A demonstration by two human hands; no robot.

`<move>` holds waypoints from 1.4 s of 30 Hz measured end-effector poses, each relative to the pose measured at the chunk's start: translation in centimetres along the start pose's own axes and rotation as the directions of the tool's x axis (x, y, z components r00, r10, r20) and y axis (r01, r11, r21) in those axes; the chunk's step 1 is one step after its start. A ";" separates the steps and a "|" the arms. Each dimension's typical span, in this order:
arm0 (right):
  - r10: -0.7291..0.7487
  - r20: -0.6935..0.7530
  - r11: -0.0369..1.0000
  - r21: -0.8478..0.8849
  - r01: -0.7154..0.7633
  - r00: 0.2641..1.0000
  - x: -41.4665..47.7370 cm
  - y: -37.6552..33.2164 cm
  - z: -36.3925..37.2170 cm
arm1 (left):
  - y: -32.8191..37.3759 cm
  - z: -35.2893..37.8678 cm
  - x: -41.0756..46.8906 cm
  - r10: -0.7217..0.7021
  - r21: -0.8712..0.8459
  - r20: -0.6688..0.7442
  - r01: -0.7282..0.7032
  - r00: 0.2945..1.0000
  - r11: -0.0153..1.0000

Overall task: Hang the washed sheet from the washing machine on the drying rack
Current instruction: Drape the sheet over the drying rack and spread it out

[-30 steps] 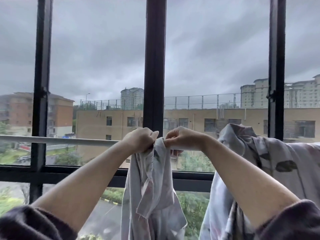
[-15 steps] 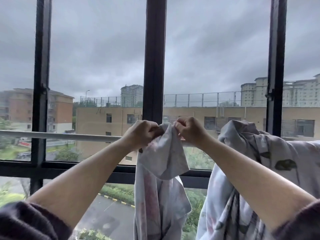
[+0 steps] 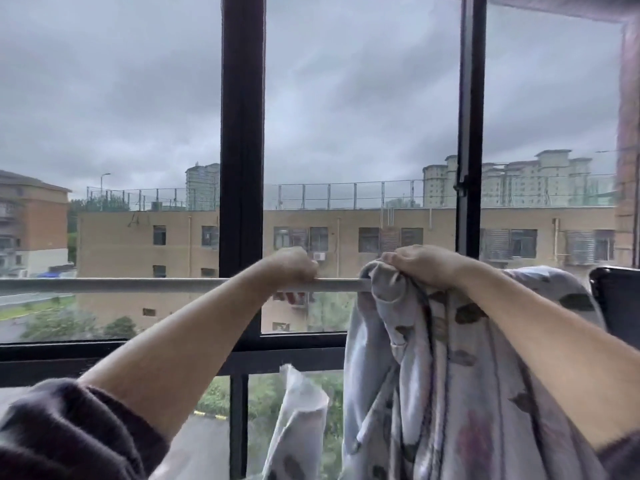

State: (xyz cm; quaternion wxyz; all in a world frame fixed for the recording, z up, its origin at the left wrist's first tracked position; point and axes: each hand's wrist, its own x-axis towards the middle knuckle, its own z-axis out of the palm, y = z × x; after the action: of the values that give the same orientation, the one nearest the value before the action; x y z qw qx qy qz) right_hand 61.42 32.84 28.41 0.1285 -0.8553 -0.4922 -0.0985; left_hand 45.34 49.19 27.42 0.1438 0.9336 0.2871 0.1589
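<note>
Half-draped only, with right hand (image 3: pixel 426 266) clutching bunched sheet (image 3: pixel 433 358) and left hand (image 3: pixel 291 268) gripping rail (image 3: pixel 138 285): likely to slide off under lopsided weight.

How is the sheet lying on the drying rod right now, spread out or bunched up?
Bunched. The sheet hangs in thick folds over the rod, gathered under the right hand; the rod's left stretch is bare.

The rail (image 3: pixel 138 285) is covered from the sheet (image 3: pixel 433 375) rightward, far end unseen. The sheet runs off the bottom edge, hem not visible. Fingertips of the left hand (image 3: pixel 291 268) lie behind the rail; those of the right hand (image 3: pixel 422 265) are buried in folds. A dark object (image 3: pixel 620 299) is cut by the right edge, identity undetermined
</note>
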 end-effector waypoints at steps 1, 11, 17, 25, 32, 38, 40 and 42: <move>-0.026 -0.044 1.000 -0.003 0.026 0.999 -0.4 0.1 0.1 | 1.1 0.7 0.2 0.054 -0.006 -0.010 -0.054 0.998 0.999; -0.093 -0.305 0.995 -0.009 0.094 0.948 -4.9 7.0 0.5 | 9.5 4.8 -0.3 0.178 -0.057 -0.190 -0.191 0.966 0.980; -0.050 -0.626 0.975 0.136 0.173 0.778 -4.4 7.3 2.6 | 11.7 7.5 -2.1 0.091 -0.286 -0.601 -0.319 0.794 0.904; 0.077 -0.689 0.453 0.668 0.590 0.721 -7.3 6.7 5.1 | 10.2 8.6 -4.2 -0.243 -0.738 -0.663 -0.566 0.708 0.366; -0.028 -0.737 0.511 0.571 0.643 0.676 -10.1 7.7 10.5 | 12.1 15.3 -8.2 -0.388 -0.804 -0.559 -0.364 0.733 0.470; -0.037 -0.707 0.704 0.483 0.520 0.706 -12.4 9.6 13.2 | 12.0 18.1 -8.4 -0.436 -0.895 -0.341 -0.145 0.833 0.423; 0.085 -0.553 0.708 0.619 0.340 0.829 -12.8 10.2 13.9 | 12.0 19.0 -8.4 -0.462 -0.868 -0.378 -0.133 0.802 0.479; 0.097 -0.455 0.722 0.644 0.252 0.885 -13.2 10.5 14.6 | 12.1 20.3 -8.3 -0.468 -0.795 -0.441 -0.092 0.766 0.600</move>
State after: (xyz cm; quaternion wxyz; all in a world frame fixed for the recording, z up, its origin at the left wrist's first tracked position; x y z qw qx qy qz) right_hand 64.62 21.63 9.41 0.5438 -0.6757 -0.4847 -0.1133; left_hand 52.47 31.14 11.55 0.4491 0.6326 0.3224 0.5423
